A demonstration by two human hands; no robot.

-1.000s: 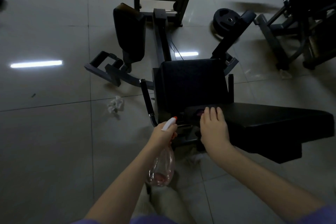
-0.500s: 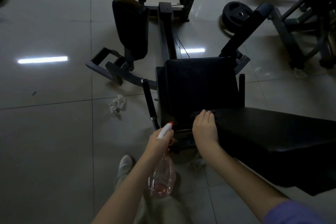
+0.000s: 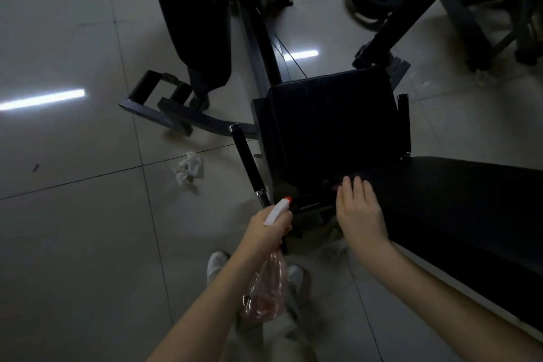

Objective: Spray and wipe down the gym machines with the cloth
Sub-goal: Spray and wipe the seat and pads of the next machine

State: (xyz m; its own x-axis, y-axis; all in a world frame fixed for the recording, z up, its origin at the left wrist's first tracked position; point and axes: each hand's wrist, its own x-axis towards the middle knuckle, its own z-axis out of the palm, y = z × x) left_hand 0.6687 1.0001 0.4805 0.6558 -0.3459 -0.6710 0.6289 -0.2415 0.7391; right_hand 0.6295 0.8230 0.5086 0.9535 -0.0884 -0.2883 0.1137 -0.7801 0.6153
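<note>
- Left hand (image 3: 269, 232): grips the spray bottle (image 3: 264, 288) at the neck, nozzle aimed ahead at the gym machine (image 3: 258, 32).
- Right hand (image 3: 358, 211): fingers straight, pressed flat at the near edge of the seat pad (image 3: 332, 126); the nearer of the hands. Whether a cloth lies under it cannot be told.
- Machine: long axis runs straight away from the person.
- White crumpled cloth (image 3: 189, 169): on the floor, left of the machine, apart from both hands.

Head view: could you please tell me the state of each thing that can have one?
Spray bottle: held by its neck, hanging tilted, nozzle toward the seat.
Left hand: fingers curled round the bottle's neck.
Right hand: fingers straight, resting flat at the seat's near edge; no cloth plainly visible under it.
White rag: crumpled, lying on the floor, untouched.
</note>
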